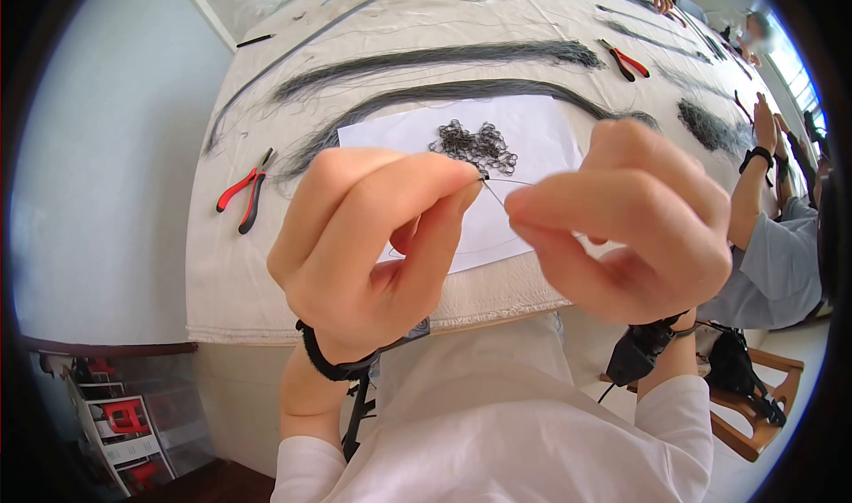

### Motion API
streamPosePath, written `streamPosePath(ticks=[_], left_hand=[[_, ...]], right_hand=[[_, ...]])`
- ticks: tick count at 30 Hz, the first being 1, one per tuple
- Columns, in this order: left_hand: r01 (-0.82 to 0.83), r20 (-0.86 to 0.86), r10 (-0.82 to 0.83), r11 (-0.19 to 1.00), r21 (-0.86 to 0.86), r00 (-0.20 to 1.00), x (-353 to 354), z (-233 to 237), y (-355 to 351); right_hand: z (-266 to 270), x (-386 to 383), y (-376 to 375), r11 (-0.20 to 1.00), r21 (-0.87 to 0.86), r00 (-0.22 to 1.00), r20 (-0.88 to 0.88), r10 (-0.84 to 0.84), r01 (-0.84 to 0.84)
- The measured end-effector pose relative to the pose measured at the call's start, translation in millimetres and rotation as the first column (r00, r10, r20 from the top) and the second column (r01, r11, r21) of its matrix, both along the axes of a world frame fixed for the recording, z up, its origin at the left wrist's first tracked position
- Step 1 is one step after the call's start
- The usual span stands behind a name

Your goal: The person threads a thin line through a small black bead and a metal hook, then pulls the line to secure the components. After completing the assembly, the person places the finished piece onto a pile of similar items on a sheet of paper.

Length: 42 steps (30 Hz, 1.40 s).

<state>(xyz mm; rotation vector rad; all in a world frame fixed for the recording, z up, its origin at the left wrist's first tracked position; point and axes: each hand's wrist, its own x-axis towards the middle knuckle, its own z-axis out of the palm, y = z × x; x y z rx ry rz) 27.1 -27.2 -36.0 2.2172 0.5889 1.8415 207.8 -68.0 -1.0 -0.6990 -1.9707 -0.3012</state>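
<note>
My left hand (382, 228) pinches a small dark piece (484, 176) between thumb and forefinger. Thin strands run from it toward my right hand (626, 219), whose thumb and forefinger are pressed together on a thin wire (496, 194). Both hands are raised over a white paper sheet (550, 139) near the table's front edge. Just beyond my fingertips, a pile of dark small rings (475, 145) lies on the sheet.
Red-handled pliers (241, 191) lie at the left of the cloth-covered table (257, 312), another pair (625, 60) at the back right. Long bundles of grey strands (426, 58) stretch behind the paper. Other people's hands (765, 123) show at right and far back.
</note>
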Motion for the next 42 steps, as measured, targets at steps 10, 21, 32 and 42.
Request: streamPosePath(ticks=[10,21,32,42], left_hand=[[0.202,0.030,-0.200,0.975,-0.089,0.979,-0.7,-3.2,-4.8],[0.080,0.009,-0.079,0.987,-0.140,0.997,-5.1,-9.8,-6.5],[0.144,-0.083,-0.166,0.963,-0.230,0.983,-12.3,-4.8,-15.4],[0.164,0.012,-0.164,0.972,-0.168,0.986,-6.3,-6.6,-9.1]], right_hand=[[-19.4,1.5,11.9,0.613,-0.703,0.888,-0.459,-0.005,-0.360],[-7.8,0.2,-10.7,0.885,-0.420,0.977,-0.157,0.145,-0.199],[-21.1,-1.8,3.2,0.834,-0.531,0.949,-0.315,-0.028,-0.151],[-8.0,4.7,0.6,0.834,-0.513,0.962,-0.265,0.072,-0.203]])
